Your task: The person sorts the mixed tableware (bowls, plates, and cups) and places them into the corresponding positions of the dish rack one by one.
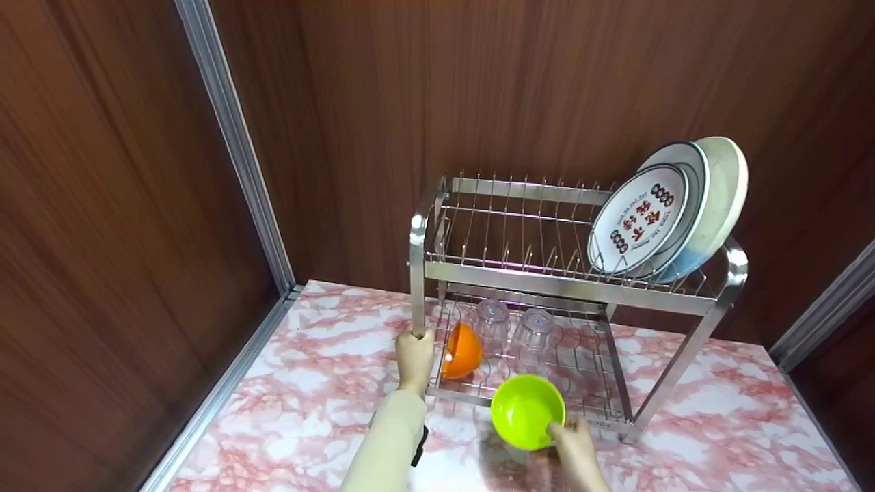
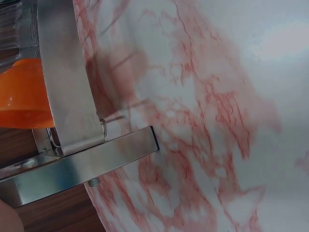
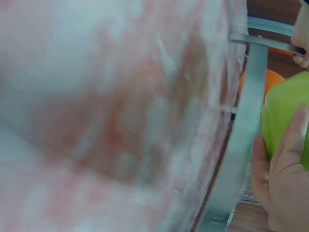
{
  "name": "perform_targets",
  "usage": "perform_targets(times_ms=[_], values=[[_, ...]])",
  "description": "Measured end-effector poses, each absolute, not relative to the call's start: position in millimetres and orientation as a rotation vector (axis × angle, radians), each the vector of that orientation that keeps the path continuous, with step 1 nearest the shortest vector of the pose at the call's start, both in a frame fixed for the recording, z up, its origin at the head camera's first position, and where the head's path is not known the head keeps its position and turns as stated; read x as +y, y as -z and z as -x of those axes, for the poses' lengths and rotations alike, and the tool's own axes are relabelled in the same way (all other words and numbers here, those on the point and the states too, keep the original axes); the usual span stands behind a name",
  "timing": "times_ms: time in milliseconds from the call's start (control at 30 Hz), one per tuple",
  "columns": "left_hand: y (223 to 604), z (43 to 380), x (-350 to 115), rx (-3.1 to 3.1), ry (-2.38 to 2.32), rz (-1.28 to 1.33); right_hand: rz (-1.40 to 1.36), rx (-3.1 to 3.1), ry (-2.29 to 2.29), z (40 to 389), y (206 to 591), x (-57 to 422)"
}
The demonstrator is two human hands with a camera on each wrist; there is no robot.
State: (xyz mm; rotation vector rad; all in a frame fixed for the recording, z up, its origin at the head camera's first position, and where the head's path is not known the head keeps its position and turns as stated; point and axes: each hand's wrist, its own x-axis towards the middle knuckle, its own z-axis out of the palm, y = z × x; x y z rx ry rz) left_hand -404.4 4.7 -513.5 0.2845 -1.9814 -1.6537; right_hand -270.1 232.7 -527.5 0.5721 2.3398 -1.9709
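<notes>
My left hand [image 1: 414, 359] grips the front left post of a two-tier metal dish rack [image 1: 506, 274]. In my right hand [image 1: 577, 445] is a lime green bowl [image 1: 523, 408], pinched at its right rim with the thumb inside. The bowl's open side faces up toward the head camera, just in front of the rack's lower tier. The right wrist view shows the fingers [image 3: 288, 150] lying along the outside of the green bowl. An orange bowl [image 1: 464, 352] stands tilted on its side at the left end of the lower tier, close to my left hand.
Two clear glasses [image 1: 536, 328] stand upside down on the lower tier, right of the orange bowl. Plates, the front one white with red characters [image 1: 639, 219], lean at the right of the upper tier. The rack stands on a red-and-white marbled tabletop [image 1: 328, 383] before brown wood-grain panels [image 1: 355, 137].
</notes>
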Motion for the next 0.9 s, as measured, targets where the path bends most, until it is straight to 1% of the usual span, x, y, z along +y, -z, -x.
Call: perform_targets(times_ms=[133, 300, 467, 667, 900], values=[[513, 405, 3, -1.985, 1.645, -0.283, -0.508, 2.277, 2.114, 291, 519, 223], [513, 406, 2, -1.979, 1.635, -0.274, -0.435, 2.452, 2.006, 321, 513, 211], [514, 405, 4, -1.998, 1.638, -0.279, -0.422, 2.598, 1.872, 345, 514, 197], [516, 406, 5, -1.987, 1.661, -0.289, -0.461, 2.804, 1.720, 359, 519, 179], [517, 406, 5, -1.972, 1.660, -0.261, -0.437, 2.838, 1.758, 367, 525, 165]])
